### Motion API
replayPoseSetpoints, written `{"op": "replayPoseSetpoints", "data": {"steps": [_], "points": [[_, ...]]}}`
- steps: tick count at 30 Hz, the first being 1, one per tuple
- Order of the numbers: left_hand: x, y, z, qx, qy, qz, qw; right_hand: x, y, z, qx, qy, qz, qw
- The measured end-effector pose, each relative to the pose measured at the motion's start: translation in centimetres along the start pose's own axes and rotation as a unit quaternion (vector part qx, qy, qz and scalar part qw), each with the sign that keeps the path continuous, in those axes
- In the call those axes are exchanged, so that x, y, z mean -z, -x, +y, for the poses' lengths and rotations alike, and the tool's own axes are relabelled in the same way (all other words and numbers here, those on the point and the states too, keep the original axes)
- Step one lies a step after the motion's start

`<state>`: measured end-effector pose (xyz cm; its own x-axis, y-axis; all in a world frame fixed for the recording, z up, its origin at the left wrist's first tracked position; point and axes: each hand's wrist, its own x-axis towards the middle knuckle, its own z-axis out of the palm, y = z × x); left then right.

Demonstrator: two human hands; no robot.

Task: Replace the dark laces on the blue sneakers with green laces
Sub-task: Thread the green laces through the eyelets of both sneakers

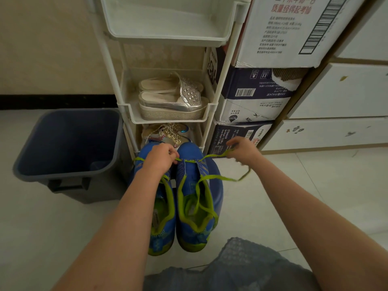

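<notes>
Two blue sneakers sit side by side on the pale tiled floor [294,196], toes pointing at the foot of a white shelf rack [212,114] and nearly under its lowest shelf. The left hand [160,157] reaches across the sneaker nearer the bin [162,217] and pinches a green lace [218,177] between thumb and fingertips at the front eyelets of the sneaker nearer the cartons [199,206]. The right hand [244,150] is lifted off to the side, fingers curled round the far end of the same lace, which runs taut from the front eyelets up to it. A second length sags in a loose loop beside the right wrist and runs back to the shoe's open throat. Green strands also show on the other sneaker, beside the left wrist. A dark grey bin [67,143] stands just beside that sneaker, its rim near the left forearm, so room on that side is tight. Stacked cartons [252,97] hem in the rack's other side, with white drawers [336,97] beyond them. Bare floor lies open beside the right arm, in front of the drawers. Silver shoes [174,101] fill the middle shelf and a glittery pair [168,133] sits on the bottom one, just behind the sneakers' toes. Grey-blue patterned clothing [241,265] covers the near edge, close behind the heels.
</notes>
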<state>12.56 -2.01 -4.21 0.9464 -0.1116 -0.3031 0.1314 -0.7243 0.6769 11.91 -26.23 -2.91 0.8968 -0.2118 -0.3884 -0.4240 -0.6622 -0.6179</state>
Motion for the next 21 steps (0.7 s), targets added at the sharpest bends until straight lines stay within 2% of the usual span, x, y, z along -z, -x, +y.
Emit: {"op": "replayPoseSetpoints", "data": {"steps": [2,4,6,13,18,21], "points": [[0.0,-0.1,0.1,0.001,-0.023,0.000,1.000,-1.0,0.1,-0.3,0.020,0.013,-0.071,0.997],[0.1,-0.1,0.2,0.000,-0.040,-0.005,0.999,-1.9,0.1,-1.0,0.066,0.104,-0.060,0.991],[0.1,0.0,0.3,-0.005,-0.046,-0.011,0.999,-2.9,0.5,-1.9,0.098,0.141,-0.045,0.984],[0.1,0.1,0.3,-0.016,-0.073,-0.015,0.997,-4.6,0.2,-2.1,0.108,0.139,-0.065,0.982],[-0.1,0.0,0.2,-0.018,-0.103,-0.003,0.995,-4.6,-0.4,-1.0,0.108,0.058,-0.120,0.985],[-0.2,0.0,0.2,-0.024,-0.145,-0.001,0.989,-4.3,-0.2,-1.1,0.117,0.065,-0.134,0.982]]}}
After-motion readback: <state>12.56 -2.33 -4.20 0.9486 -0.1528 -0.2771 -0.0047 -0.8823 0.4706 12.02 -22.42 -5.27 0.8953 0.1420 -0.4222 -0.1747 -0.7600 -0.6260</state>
